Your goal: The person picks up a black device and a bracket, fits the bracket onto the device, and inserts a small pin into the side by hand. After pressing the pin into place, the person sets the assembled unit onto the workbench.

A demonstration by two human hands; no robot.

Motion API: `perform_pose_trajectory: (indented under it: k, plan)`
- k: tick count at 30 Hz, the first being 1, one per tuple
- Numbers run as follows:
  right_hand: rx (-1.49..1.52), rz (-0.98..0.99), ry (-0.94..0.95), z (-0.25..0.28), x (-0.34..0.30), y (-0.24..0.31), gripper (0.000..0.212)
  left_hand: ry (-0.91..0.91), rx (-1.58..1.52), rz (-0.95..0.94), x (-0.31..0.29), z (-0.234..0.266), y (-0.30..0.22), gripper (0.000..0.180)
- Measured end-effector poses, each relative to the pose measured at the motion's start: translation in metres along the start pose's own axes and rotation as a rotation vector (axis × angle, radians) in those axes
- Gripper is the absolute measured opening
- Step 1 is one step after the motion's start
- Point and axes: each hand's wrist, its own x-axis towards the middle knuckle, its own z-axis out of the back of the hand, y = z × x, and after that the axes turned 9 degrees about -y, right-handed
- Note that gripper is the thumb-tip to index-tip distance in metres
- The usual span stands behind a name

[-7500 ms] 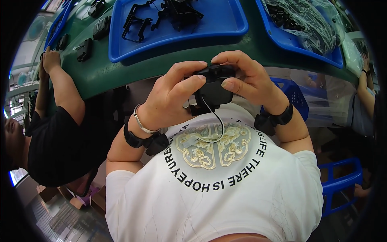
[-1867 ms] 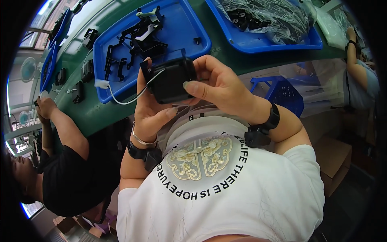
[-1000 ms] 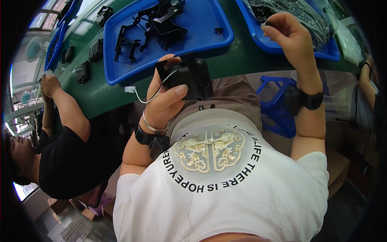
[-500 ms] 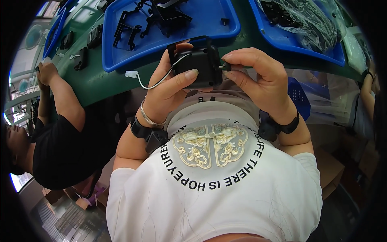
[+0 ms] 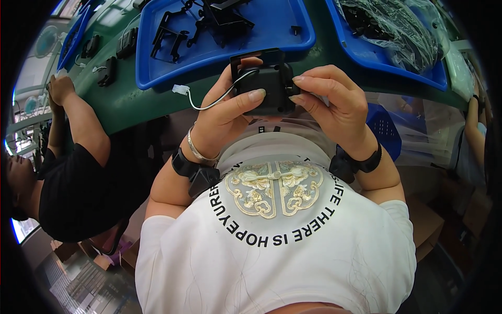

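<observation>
A palm-sized black plastic device (image 5: 267, 90) is held up in front of my chest. My left hand (image 5: 226, 109) grips it from the left, its thumb across the face and its fingers behind. A thin black bracket (image 5: 271, 54) rises along the device's top. From it a white cable (image 5: 209, 106) runs over my left hand to a loose clear-white connector (image 5: 181, 90). At the device's right side, my right hand (image 5: 339, 102) pinches a small dark knob screw (image 5: 294, 90) between thumb and index finger. The screw meets the side; most of it is hidden by the fingertips.
Ahead on the green table (image 5: 123, 100), a blue tray (image 5: 209, 65) holds several black brackets. Another blue tray (image 5: 408, 77) at right contains plastic-wrapped black parts. Black devices with cables (image 5: 107, 72) lie at left, beside a co-worker's arm (image 5: 83, 118). A blue basket (image 5: 384, 131) stands below the table's edge.
The device has shifted slightly right in my left hand. The screw's metal shaft, visible before between knob and device, is now mostly out of sight, the knob close against the side.
</observation>
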Motion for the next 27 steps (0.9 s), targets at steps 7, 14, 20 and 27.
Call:
perform_pose_trajectory:
  k: [7,14,20,27]
  plan:
    - [-0.093,-0.011,0.027,-0.001,0.002,0.003,0.02,0.03,0.175,-0.104,0.002,0.009,0.007,0.049]
    - [0.004,-0.3,0.16,0.001,0.002,-0.003,0.025,0.027,0.272,-0.298,0.005,0.008,0.015,0.056]
    - [0.268,-0.532,-0.058,-0.022,-0.003,-0.003,0.028,-0.01,0.295,-0.358,0.006,0.005,0.021,0.057]
    - [0.166,-0.294,-0.118,-0.019,-0.005,-0.005,0.022,-0.116,0.129,-0.273,0.003,-0.001,0.013,0.057]
